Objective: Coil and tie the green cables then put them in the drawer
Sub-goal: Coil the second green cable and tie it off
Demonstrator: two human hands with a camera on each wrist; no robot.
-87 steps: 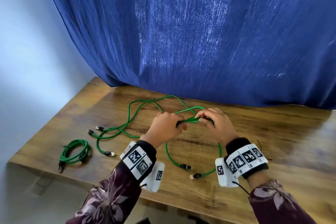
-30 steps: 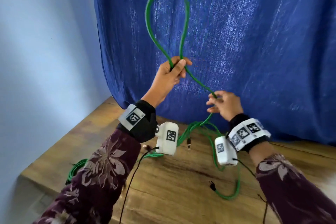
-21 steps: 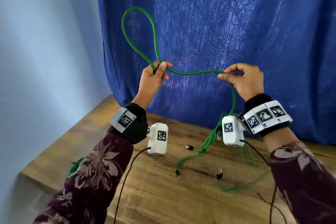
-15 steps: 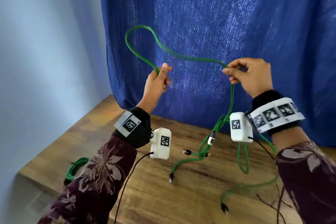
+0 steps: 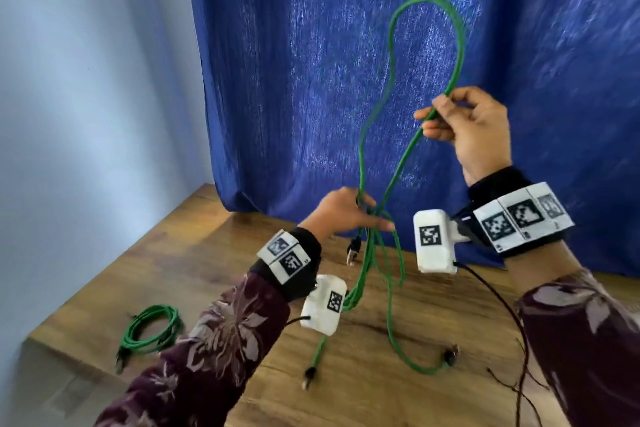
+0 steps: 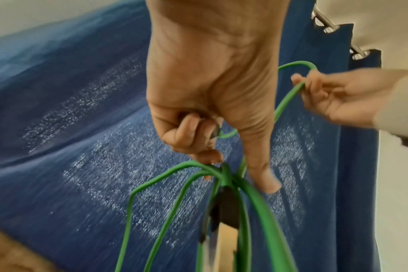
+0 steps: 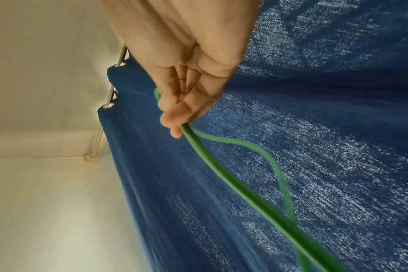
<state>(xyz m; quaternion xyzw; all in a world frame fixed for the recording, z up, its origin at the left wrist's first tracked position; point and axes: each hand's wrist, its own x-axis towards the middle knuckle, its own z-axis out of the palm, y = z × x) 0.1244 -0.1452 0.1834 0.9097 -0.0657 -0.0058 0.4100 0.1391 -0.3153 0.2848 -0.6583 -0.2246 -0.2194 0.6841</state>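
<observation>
Your left hand (image 5: 341, 215) is gripping the gathered green cable (image 5: 375, 263) low over the worktop (image 5: 194, 253); your right hand (image 5: 474, 128), up and rightward, is pinching the tall loop; that loop is standing nearly upright between them.

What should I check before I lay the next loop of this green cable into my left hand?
1. Left hand grips the gathered strands of the green cable: ok.
2. Right hand pinches the raised loop: ok.
3. Loop hangs free of the blue curtain: cannot tell.
4. Loose ends clear of snags: a black plug and another lie on the wooden table, untangled: ok.
5. Already coiled cable lies apart by the table's left edge: ok.
6. Drawer ready: not in view, cannot tell.
</observation>
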